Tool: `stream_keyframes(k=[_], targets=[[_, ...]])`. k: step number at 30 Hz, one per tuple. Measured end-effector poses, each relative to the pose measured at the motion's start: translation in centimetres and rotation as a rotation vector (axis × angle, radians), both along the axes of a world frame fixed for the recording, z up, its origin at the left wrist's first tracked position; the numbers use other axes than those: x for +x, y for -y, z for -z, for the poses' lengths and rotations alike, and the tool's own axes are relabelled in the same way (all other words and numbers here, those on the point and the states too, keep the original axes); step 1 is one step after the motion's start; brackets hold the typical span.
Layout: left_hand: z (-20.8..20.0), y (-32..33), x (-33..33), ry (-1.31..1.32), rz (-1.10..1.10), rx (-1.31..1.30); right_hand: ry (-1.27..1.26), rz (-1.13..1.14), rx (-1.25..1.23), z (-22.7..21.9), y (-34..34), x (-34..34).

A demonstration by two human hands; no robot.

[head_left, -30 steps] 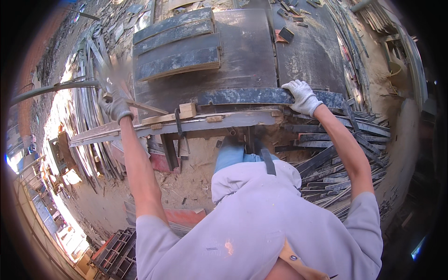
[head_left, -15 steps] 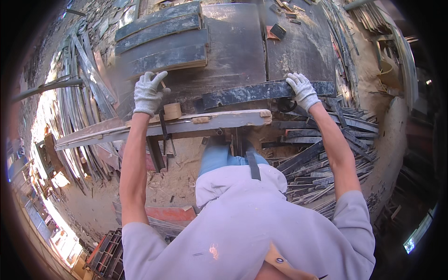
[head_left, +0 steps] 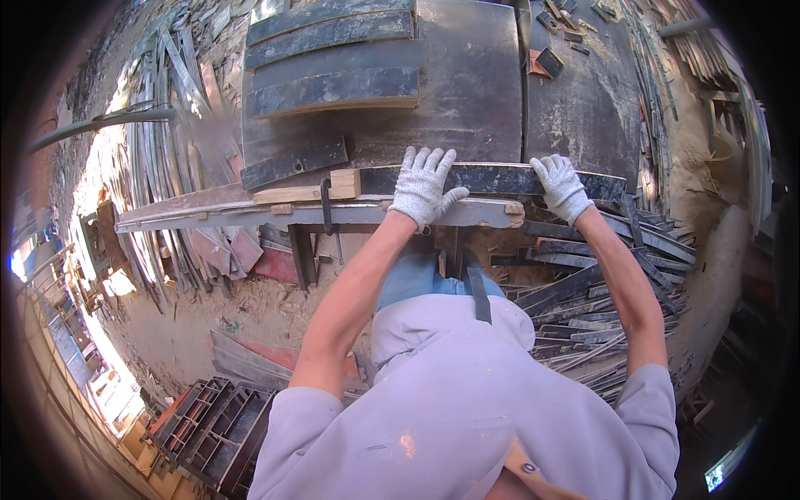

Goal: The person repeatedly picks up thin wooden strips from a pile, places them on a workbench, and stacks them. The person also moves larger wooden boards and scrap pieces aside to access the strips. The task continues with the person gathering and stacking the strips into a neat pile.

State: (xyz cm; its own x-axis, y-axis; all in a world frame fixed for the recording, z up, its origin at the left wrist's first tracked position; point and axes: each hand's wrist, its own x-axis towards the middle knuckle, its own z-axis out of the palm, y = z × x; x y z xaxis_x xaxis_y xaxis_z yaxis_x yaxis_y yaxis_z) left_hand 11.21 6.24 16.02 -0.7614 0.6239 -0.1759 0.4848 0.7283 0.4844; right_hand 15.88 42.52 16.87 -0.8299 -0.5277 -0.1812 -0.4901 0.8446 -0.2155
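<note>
In the head camera's view, we saw a worker's two gloved hands over one long, dark plank, which lay along the near edge of the bench beside a grey rail (head_left: 487, 212). The left hand (head_left: 423, 183) rested across the plank (head_left: 496, 180), fingers fanned wide, thumb out, gripping nothing that we could see. The right hand (head_left: 562, 187) lay farther along it, fingers parted and slightly bent; whether they pinched the board, we could not tell.

The step in hand, we judged, was setting and steadying the plank against the rail — the next move called for even pressure from both palms, keeping it straight.

We counted one pale wooden block (head_left: 345, 183) just beyond the plank's left end, one C-clamp (head_left: 326, 207) on the rail and one shorter dark plank (head_left: 293, 163) lying askew. Behind were two dark panels (head_left: 471, 92) side by side and a stack of boards (head_left: 333, 93) — four faces by our count. The strips (head_left: 558, 289) heaped at right defied counting.
</note>
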Motion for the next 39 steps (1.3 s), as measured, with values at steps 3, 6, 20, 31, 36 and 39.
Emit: stream_keyframes(k=[3, 6, 20, 31, 36, 39], targets=[[0.0, 0.4, 0.3, 0.014, 0.047, -0.002, -0.004, 0.004, 0.046, 0.1, 0.3, 0.3], [0.2, 0.5, 0.3, 0.019, 0.015, 0.027, 0.027, 0.007, 0.134, -0.4, 1.4, 0.6], [1.3, 0.3, 0.8, -0.061, -0.09, 0.014, -0.002, 0.082, -0.107, 1.1, 3.9, 2.5], [2.0, -0.5, 1.0, -0.147, -0.165, 0.065, 0.041, 0.259, 0.038, 1.4, -4.9, 6.2], [2.2, -0.7, 1.1, -0.204, -0.178, 0.103, 0.027, 0.249, 0.034, 1.5, -5.2, 6.1], [2.1, -1.1, 1.0, -0.232, -0.195, 0.101, 0.015, 0.225, 0.046, 0.0, -5.4, 5.5]])
